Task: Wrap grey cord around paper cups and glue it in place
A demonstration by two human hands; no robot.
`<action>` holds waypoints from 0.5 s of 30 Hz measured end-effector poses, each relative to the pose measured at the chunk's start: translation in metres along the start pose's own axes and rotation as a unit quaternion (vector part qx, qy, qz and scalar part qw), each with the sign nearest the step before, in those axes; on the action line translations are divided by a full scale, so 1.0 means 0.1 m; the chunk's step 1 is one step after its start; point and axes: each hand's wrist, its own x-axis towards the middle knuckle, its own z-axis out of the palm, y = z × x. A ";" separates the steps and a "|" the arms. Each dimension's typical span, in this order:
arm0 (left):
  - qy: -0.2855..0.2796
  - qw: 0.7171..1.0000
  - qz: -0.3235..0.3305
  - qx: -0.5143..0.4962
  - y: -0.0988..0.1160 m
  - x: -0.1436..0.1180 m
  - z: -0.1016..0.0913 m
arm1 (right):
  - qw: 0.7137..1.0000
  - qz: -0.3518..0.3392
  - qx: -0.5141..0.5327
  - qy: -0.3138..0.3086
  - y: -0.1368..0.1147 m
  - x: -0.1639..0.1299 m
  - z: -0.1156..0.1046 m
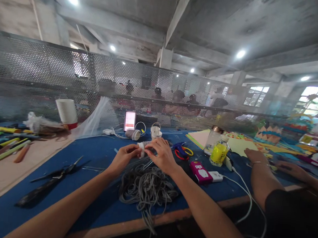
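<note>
left fingers (pixel 133 151) | right fingers (pixel 156 146) | both gripping white roll (pixel 141 146) | gray cord (pixel 147 189) heaped nearby

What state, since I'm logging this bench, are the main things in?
Left grip: closed on white piece
Right grip: at the same piece, closure unclear
Grey cord: loosely heaped, trailing over table edge
Phone: upright, screen lit
Bottle: upright
Black-handled tool: lying down, handles apart
Magenta device: lying down

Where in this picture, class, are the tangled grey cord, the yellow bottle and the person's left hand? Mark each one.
Tangled grey cord (pixel 147 190): head view, middle of the heap.
Yellow bottle (pixel 218 154): head view, middle of its yellow body.
Left hand (pixel 122 158): head view, back of the hand.
</note>
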 end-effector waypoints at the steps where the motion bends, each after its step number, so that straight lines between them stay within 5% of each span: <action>1: 0.001 1.000 -0.001 0.002 0.00 0.00 0.00 | 1.000 0.000 -0.002 -0.002 0.00 0.00 0.00; 15: 0.007 1.000 -0.004 0.022 0.08 -0.02 0.04 | 1.000 0.011 -0.002 -0.016 0.03 0.00 0.02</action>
